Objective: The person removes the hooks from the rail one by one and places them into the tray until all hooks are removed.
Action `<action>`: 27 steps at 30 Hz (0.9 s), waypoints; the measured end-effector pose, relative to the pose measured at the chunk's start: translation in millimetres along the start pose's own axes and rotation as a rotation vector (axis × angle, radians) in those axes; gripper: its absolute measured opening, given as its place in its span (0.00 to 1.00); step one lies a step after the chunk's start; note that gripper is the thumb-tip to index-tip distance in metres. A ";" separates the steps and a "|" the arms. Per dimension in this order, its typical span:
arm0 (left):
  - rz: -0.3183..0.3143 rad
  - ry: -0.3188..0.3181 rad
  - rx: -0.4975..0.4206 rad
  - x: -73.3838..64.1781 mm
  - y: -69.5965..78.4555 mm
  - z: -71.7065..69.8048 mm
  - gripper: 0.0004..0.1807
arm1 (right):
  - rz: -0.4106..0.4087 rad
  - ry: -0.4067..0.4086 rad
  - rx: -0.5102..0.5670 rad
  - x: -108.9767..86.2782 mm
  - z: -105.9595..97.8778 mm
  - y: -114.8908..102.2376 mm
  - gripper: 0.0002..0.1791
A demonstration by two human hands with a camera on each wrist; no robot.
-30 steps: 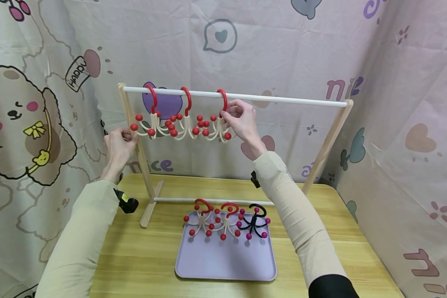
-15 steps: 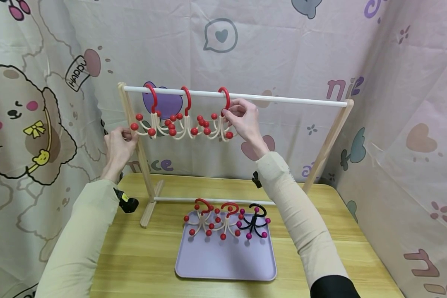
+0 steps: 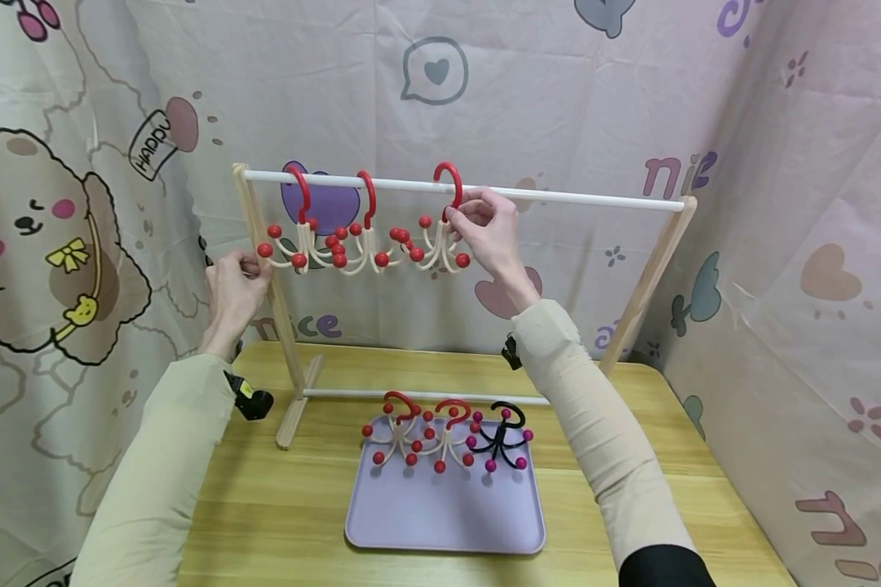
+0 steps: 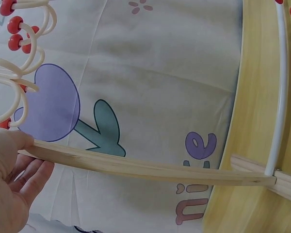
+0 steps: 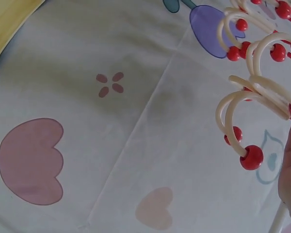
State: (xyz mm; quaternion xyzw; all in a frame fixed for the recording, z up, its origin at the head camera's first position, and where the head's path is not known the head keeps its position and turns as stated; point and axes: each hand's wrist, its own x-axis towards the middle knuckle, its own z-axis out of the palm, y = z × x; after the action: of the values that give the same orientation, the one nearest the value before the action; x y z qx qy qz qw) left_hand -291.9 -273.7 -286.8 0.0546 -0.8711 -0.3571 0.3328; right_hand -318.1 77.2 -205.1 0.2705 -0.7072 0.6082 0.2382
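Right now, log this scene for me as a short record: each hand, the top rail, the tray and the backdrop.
Left hand: grips the wooden left post
Right hand: pinches a cream hanger at the base of its red hook; whether that hook touches the rail is unclear
Top rail: white; leftmost hanger and middle hanger hang from it
Tray: purple; holds two red-hooked hangers and a black hanger
Backdrop: printed curtain
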 end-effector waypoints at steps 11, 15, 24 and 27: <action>0.004 0.005 0.004 -0.7 0.2 -0.8 0.18 | -0.042 0.055 0.040 -1.8 -7.5 -6.1 0.11; 0.002 0.007 0.005 -1.6 0.8 -1.4 0.17 | -0.040 0.048 0.047 -5.6 -8.5 -6.1 0.10; 0.005 0.006 0.005 -0.9 0.5 -1.0 0.17 | -0.012 0.051 0.085 -22.4 -14.7 0.1 0.08; 0.004 0.002 0.001 -0.5 0.4 -1.1 0.17 | 0.002 0.051 0.078 -29.9 -17.7 4.4 0.07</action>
State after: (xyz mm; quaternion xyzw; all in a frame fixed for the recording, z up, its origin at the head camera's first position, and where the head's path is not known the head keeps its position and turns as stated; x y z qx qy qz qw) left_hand -290.8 -273.8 -286.3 0.0534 -0.8710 -0.3560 0.3343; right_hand -298.8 98.0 -225.6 0.2634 -0.6769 0.6422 0.2449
